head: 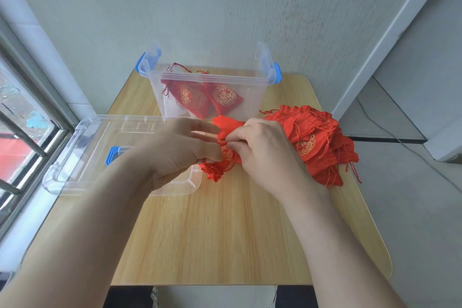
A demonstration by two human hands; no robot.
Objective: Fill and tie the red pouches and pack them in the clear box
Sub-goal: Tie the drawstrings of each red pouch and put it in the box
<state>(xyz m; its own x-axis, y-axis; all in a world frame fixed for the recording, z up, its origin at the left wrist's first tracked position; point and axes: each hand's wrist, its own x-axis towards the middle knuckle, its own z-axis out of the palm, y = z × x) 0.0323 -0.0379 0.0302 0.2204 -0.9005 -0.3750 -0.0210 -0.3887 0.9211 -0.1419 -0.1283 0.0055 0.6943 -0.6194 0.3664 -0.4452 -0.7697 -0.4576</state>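
A red pouch (225, 157) with gold print is held above the table's middle between both hands. My left hand (175, 150) pinches it from the left with thumb and forefinger, the other fingers spread. My right hand (262, 150) pinches its drawstring from the right. The pouch's gathered mouth (212, 172) hangs down toward me. A pile of flat red pouches (317, 142) lies to the right, partly under my right hand. The clear box (207, 80) with blue latches stands behind, holding two filled red pouches (200, 97).
The box's clear lid (105, 152) lies flat at the left of the wooden table (225, 232), partly under my left hand. A window with bars runs along the left edge. A wall stands close behind the box.
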